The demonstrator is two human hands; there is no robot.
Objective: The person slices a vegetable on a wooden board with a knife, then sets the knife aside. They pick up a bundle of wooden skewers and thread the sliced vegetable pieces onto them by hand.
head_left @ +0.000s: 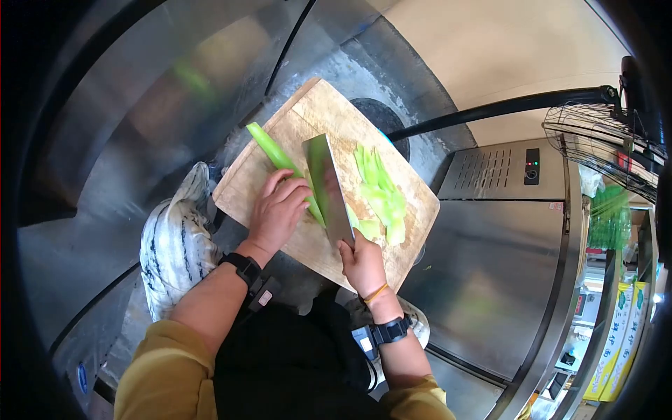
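A long, light green vegetable stalk [271, 147] lies at a slant on the wooden cutting board [332, 105]. My left hand [278, 208] is on the stalk, its fingers bent over it and pressing it to the board. In my right hand [365, 266], closed around the handle, is a cleaver [327, 182] whose broad blade stands just to the right of the stalk. Thin green slices [383, 199] lie in a loose pile on the right of the board, and a few more show beside the blade near my right hand.
A stainless steel cabinet [483, 273] with a small control panel [532, 166] stands to the right. Behind the board, a black bar [504, 112] runs across to a wire-caged fan [595, 143]. A striped cloth [175, 241] hangs at the left. Yellow boxes [616, 343] fill a shelf at far right.
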